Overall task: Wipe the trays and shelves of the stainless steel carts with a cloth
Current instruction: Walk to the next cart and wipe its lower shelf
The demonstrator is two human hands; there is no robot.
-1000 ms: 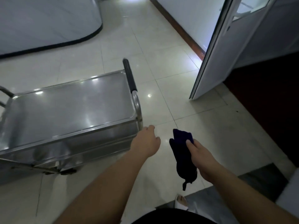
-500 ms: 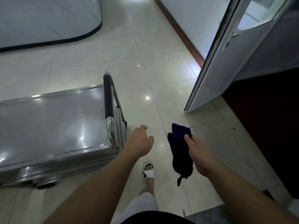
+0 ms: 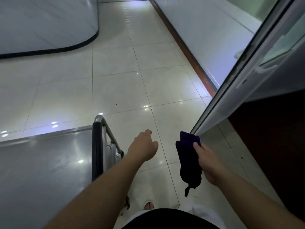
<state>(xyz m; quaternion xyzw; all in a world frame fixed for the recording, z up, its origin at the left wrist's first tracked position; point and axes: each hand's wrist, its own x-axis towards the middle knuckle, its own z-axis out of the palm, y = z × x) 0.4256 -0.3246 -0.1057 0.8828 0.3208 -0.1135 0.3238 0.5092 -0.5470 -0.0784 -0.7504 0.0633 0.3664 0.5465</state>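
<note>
The stainless steel cart (image 3: 41, 171) fills the lower left, its flat top tray shining. Its push handle (image 3: 97, 146), with a black grip, stands at the cart's right end. My left hand (image 3: 143, 146) hangs in the air just right of the handle, fingers loosely curled, holding nothing and touching nothing. My right hand (image 3: 208, 164) grips a dark purple cloth (image 3: 188, 161), folded and hanging down, a small tab dangling from its lower end. The cloth is apart from the cart, to its right.
Glossy pale tiled floor (image 3: 123, 80) runs ahead. An open door (image 3: 247, 76) leans in from the right, its lower edge close to the cloth. A dark floor area (image 3: 272, 138) lies behind it. A curved white wall (image 3: 41, 22) with black skirting stands at far left. My sandalled foot (image 3: 148, 205) shows below.
The view has shifted forward and right, so the cart has slid left and lower in the frame. Both hands keep their pose; the cloth stays in my right hand.
</note>
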